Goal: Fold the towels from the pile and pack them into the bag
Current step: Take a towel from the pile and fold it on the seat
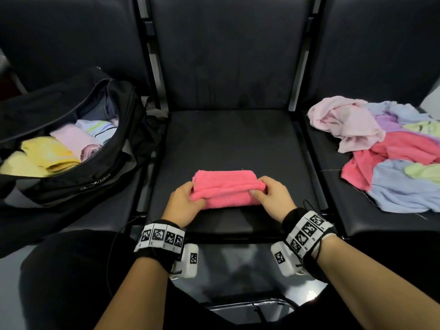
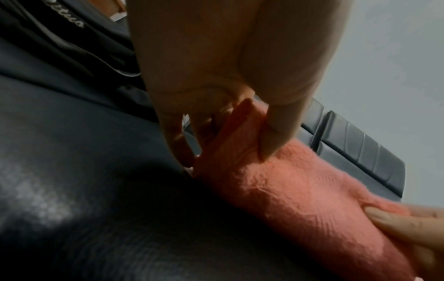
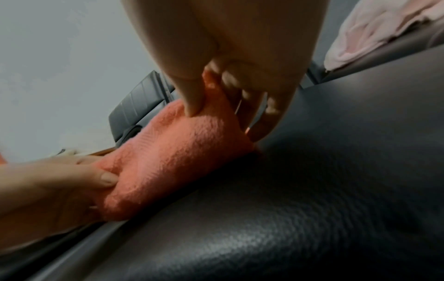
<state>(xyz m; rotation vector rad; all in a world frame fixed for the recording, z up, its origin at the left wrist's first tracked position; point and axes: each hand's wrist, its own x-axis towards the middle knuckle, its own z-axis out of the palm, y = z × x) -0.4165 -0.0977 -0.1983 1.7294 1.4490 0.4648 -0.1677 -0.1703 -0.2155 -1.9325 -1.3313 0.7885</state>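
A folded pink towel [image 1: 226, 188] lies on the middle black seat [image 1: 228, 139], near its front edge. My left hand [image 1: 184, 201] pinches its left end, thumb on top and fingers behind, as the left wrist view shows on the towel [image 2: 288, 190]. My right hand [image 1: 269, 198] pinches the right end in the same way; in the right wrist view the thumb presses into the towel [image 3: 173, 161]. An open black bag [image 1: 71, 139] sits on the left seat with several folded towels inside. A loose pile of towels [image 1: 385, 148] lies on the right seat.
Black seat backs [image 1: 228, 51] rise behind all three seats. Metal frame bars [image 1: 307, 148] separate the seats. My dark-clothed legs [image 1: 71, 282] are below the seat's front edge, with a glossy floor between them.
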